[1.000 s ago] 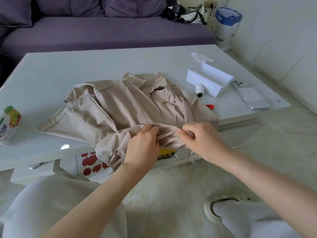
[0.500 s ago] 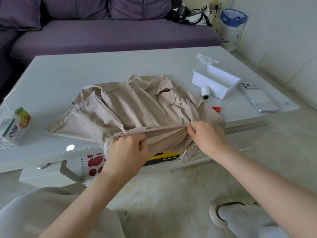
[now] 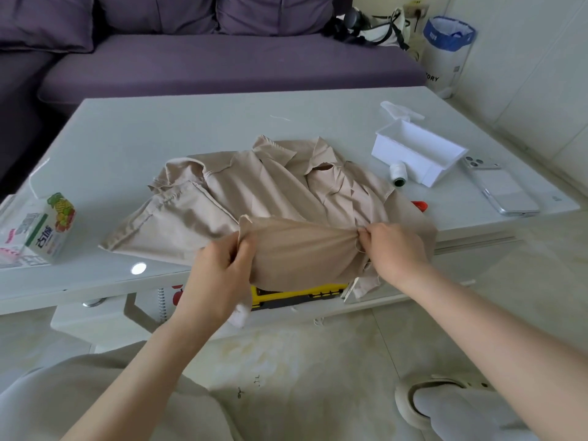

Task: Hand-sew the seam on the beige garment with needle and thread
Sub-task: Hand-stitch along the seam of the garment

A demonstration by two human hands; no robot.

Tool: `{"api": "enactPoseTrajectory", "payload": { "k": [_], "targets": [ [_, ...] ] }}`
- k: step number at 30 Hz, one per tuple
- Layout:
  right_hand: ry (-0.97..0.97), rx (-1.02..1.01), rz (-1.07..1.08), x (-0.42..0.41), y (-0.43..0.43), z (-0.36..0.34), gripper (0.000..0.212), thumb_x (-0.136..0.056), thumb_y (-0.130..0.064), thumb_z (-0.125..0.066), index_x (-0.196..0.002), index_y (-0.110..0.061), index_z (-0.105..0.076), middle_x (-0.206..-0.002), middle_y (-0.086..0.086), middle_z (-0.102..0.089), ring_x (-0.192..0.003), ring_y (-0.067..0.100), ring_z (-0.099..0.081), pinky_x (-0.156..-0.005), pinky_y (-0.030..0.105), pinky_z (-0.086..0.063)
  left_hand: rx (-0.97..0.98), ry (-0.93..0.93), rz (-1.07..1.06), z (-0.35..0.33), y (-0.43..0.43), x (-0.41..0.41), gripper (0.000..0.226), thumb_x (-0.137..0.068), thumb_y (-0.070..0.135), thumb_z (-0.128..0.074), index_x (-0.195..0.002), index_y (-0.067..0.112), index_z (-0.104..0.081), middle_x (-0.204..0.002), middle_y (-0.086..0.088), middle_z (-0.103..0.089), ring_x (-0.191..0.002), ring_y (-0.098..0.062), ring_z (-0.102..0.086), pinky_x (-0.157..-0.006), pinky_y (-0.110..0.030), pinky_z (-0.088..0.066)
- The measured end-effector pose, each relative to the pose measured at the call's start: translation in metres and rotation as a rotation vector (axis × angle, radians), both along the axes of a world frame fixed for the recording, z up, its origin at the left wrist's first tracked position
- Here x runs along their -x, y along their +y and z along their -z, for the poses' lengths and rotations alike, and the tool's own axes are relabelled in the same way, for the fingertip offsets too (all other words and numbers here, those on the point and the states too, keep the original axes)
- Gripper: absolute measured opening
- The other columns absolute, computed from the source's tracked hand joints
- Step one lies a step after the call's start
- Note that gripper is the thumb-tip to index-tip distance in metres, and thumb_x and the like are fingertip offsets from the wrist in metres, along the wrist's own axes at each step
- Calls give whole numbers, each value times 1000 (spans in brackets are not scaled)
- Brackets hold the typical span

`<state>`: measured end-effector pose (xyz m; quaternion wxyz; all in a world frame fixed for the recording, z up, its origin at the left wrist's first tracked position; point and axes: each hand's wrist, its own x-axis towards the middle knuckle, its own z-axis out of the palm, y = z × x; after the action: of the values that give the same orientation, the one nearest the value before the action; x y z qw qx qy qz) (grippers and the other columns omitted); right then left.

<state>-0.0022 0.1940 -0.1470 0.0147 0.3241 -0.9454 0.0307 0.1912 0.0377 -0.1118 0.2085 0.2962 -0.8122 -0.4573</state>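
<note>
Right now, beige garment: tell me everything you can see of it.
The beige garment is a thin, woven-looking, shirt-like piece with a pointed collar at its far side and stitched seams. It lies crumpled on the white table, its near part hanging over the front edge. The left hand and right hand each pinch that part and hold a span taut between them, gathered into folds at the right one.

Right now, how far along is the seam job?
Done: thread spool out beside the white box. In hand: left hand and right hand pinch a fold of the beige garment taut at the table edge. Left: the stitching; no needle visible, seam progress unclear.
</note>
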Motion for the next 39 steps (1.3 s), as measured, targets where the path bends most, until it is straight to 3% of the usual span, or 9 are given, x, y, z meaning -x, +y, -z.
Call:
{"api": "enactPoseTrajectory", "payload": {
  "k": [3, 8, 13, 16, 18, 22, 25, 27, 39],
  "targets": [
    [-35, 30, 36, 0, 1, -1, 43, -103, -31, -28, -93, -9, -63, -88, 9, -65, -73, 27, -54, -55, 30, -31, 221, -82, -82, 15, -12, 6, 43, -99, 24, -42, -61, 4, -39, -45, -13, -41, -46, -28, -40, -46, -35, -32],
    [-106, 73, 63, 1, 7, -1, 37, -103, -32, -29, -79, -13, -51, -73, 1, -54, -71, 24, -52, -53, 30, -28, 565, -372, -91, 30, -20, 11, 10, -94, 12, -45, -86, 10, -39, -67, -5, -48, -60, -29, -43, -54, -34, -28],
    [-108, 124, 23, -6, 17, -14, 43, -101, -31, -34, -60, -18, -35, -56, -3, -43, -52, 17, -42, -44, 27, -21, 840, -177, 1, 28, -4, 18, 45, -50, -22, -57, -82, 7, -45, -80, -13, -45, -61, -28, -42, -53, -32, -31],
    [-117, 214, -50, -15, 27, -24, 46, -99, -31, -40, -56, -16, -34, -47, -3, -38, -43, 12, -34, -42, 26, -19, 590, 33, 217, 30, 23, 29, 42, -65, -17, -57, -90, 14, -43, -90, -1, -40, -57, -13, -37, -43, -21, -28],
    [-156, 286, -111, -22, 31, -30, 49, -98, -30, -45, -53, -18, -30, -45, -4, -32, -42, 12, -29, -42, 26, -18, 372, 164, 293, 38, 39, 38, 32, -79, -3, -61, -97, 18, -45, -98, 6, -40, -74, -9, -50, -62, -28, -49],
    [-219, 386, -225, -30, 34, -42, 50, -95, -35, -50, -53, -19, -28, -45, -4, -27, -44, 13, -25, -46, 29, -21, 229, 215, 374, 41, 54, 51, 41, -82, 24, -65, -118, 14, -48, -121, 13, -41, -103, -7, -51, -94, -20, -43],
    [-233, 415, -302, -32, 38, -50, 47, -92, -42, -50, -54, -21, -32, -43, -5, -27, -44, 13, -30, -45, 25, -24, 146, 175, 362, 31, 58, 56, 46, -90, 32, -62, -130, 15, -44, -124, 8, -51, -107, -6, -49, -91, -9, -36],
    [-241, 420, -347, -32, 41, -53, 44, -91, -45, -49, -55, -23, -34, -43, -6, -28, -46, 12, -35, -45, 22, -28, 94, 166, 355, 28, 59, 60, 43, -93, 35, -58, -131, 21, -43, -115, 4, -59, -105, -10, -55, -93, -23, -43],
    [-279, 373, -290, -3, 33, -49, 49, -96, -40, -45, -55, -17, -31, -47, -1, -32, -45, 16, -31, -50, 33, -28, 108, 187, 358, 28, 57, 60, 11, -97, 6, -48, -93, 13, -40, -72, 8, -47, -59, -7, -44, -57, -12, -35]
  ]
}}
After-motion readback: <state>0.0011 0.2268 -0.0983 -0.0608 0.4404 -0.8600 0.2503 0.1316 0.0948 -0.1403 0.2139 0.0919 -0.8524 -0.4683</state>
